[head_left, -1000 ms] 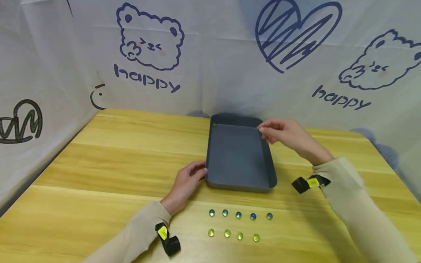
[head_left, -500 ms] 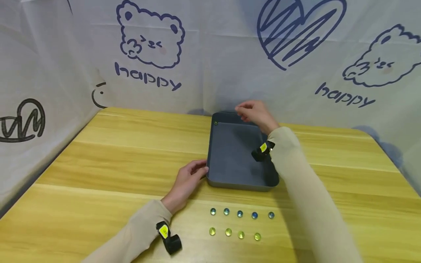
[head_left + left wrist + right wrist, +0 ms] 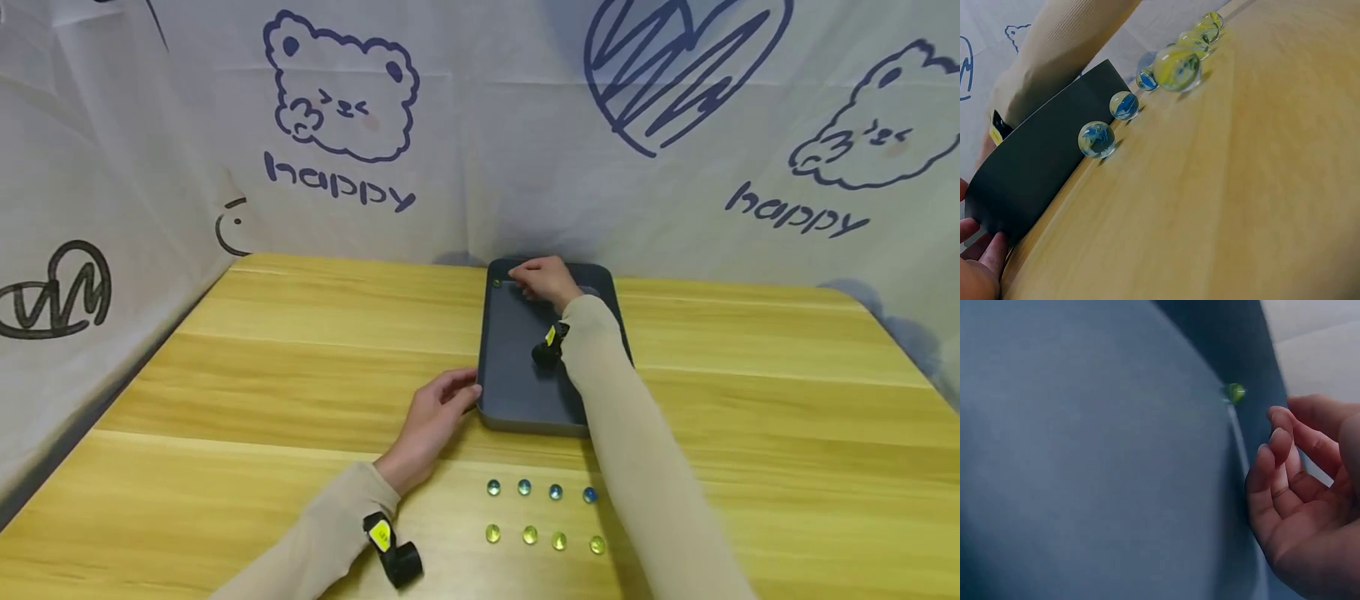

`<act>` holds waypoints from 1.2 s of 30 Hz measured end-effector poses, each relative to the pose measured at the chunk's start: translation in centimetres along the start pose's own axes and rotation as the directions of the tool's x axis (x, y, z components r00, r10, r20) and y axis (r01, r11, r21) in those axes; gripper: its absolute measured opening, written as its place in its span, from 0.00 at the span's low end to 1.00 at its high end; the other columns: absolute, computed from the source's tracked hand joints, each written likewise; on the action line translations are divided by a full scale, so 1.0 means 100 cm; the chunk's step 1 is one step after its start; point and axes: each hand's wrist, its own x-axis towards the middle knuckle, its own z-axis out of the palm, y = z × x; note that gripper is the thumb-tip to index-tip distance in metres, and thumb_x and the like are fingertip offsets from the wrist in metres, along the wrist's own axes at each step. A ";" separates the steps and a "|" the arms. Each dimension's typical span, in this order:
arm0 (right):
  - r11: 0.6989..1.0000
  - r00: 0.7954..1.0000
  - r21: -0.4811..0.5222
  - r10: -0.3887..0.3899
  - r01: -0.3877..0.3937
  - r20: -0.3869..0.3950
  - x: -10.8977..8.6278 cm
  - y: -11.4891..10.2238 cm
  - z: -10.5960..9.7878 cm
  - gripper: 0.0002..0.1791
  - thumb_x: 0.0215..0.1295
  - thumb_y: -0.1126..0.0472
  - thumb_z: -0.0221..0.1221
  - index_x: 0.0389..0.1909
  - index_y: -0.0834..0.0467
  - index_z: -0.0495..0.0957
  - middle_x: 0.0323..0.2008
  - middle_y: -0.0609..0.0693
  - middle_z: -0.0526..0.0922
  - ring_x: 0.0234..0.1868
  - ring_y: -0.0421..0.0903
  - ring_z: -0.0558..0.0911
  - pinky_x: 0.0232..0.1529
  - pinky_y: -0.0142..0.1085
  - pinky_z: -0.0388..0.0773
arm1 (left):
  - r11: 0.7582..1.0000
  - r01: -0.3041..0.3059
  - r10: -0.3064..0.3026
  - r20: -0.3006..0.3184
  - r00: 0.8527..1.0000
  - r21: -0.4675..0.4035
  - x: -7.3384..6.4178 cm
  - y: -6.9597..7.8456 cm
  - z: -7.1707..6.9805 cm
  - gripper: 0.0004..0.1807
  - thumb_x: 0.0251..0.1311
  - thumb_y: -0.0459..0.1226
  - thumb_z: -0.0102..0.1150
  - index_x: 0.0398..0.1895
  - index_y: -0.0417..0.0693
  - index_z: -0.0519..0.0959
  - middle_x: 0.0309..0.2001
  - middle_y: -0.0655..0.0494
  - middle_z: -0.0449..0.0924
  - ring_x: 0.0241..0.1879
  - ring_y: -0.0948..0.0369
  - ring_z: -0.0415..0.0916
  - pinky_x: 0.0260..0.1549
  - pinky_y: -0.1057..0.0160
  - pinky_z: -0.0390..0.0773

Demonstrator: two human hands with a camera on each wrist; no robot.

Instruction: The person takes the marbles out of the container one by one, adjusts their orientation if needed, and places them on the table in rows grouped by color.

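A dark grey tray (image 3: pixel 517 367) lies on the table with one yellow-green marble (image 3: pixel 497 283) in its far left corner. My left hand (image 3: pixel 431 412) touches the tray's left wall near the front corner with relaxed fingertips. Inside the far end, my right hand (image 3: pixel 547 282) has its thumb and index fingertips together, just right of that marble. In the right wrist view the marble (image 3: pixel 1236 394) sits apart from the fingers (image 3: pixel 1263 469); whether anything is between the fingertips is hidden. Before the tray lie rows of blue marbles (image 3: pixel 524 487) and yellow marbles (image 3: pixel 530 534).
A wooden table (image 3: pixel 315 333) carries everything. White cloth (image 3: pixel 510 167) with drawn bears and a heart hangs behind the tray and along the left side. The right sleeve (image 3: pixel 637 433) crosses over the tray's right wall.
My right hand has moved from the tray's right rim, up across its far end, then down towards the far left corner. Its sleeve now covers the rightmost blue marble. My left hand stays put.
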 end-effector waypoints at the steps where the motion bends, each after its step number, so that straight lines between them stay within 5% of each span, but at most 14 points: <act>1: 1.000 1.000 -0.003 0.005 -0.005 -0.001 0.002 0.002 0.003 0.16 0.71 0.59 0.55 0.48 0.67 0.82 0.32 0.55 0.80 0.29 0.42 0.77 0.33 0.33 0.76 | 1.000 0.002 -0.002 0.000 1.000 0.000 0.000 0.000 -0.001 0.19 0.66 0.32 0.54 0.58 0.33 0.74 0.53 0.42 0.77 0.50 0.53 0.75 0.52 0.59 0.76; 11: 0.996 1.000 -0.093 -0.008 0.009 0.017 0.011 0.004 0.015 0.14 0.69 0.61 0.57 0.47 0.66 0.82 0.29 0.52 0.80 0.24 0.40 0.75 0.27 0.31 0.76 | 1.000 -0.010 0.010 0.001 1.000 0.012 0.000 0.000 -0.003 0.19 0.66 0.33 0.54 0.57 0.33 0.75 0.53 0.42 0.77 0.51 0.54 0.74 0.51 0.59 0.75; 25: 0.954 0.997 -0.290 -0.067 0.078 0.050 0.014 -0.002 0.025 0.14 0.66 0.60 0.60 0.47 0.63 0.84 0.39 0.59 0.85 0.27 0.43 0.79 0.31 0.33 0.79 | 1.000 -0.013 0.013 -0.001 1.000 0.027 -0.001 0.000 -0.003 0.19 0.66 0.34 0.54 0.58 0.33 0.75 0.54 0.43 0.77 0.51 0.54 0.74 0.53 0.58 0.75; 36: 0.966 0.998 -0.253 -0.042 0.054 0.053 0.013 -0.002 0.024 0.14 0.66 0.59 0.61 0.47 0.63 0.84 0.42 0.59 0.84 0.34 0.45 0.80 0.34 0.34 0.79 | 1.000 -0.007 0.007 0.001 1.000 0.026 0.000 0.000 -0.003 0.19 0.66 0.33 0.54 0.58 0.34 0.75 0.54 0.43 0.77 0.51 0.53 0.74 0.53 0.59 0.75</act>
